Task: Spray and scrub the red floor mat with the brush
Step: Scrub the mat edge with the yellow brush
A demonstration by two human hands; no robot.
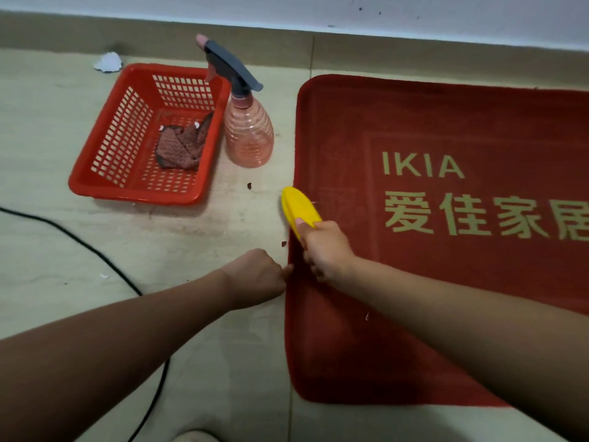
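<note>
The person's right hand (325, 247) wraps its fingers round the rear of the yellow oval plastic brush (299, 208). The brush's front juts past the knuckles over the left edge of the red rectangular floor mat (446, 122). The left hand (255, 275) sits just beside that edge, fingers curled; whether they pinch the mat cannot be told. Scrubbing so near the border could ruck or slide an unheld mat, or run the brush onto bare floor. A long stroke might knock the pink translucent spray bottle (248, 132) beyond the fingertips. Gold lettering reads "IKIA" above "爱佳家居", the last character cut off.
</note>
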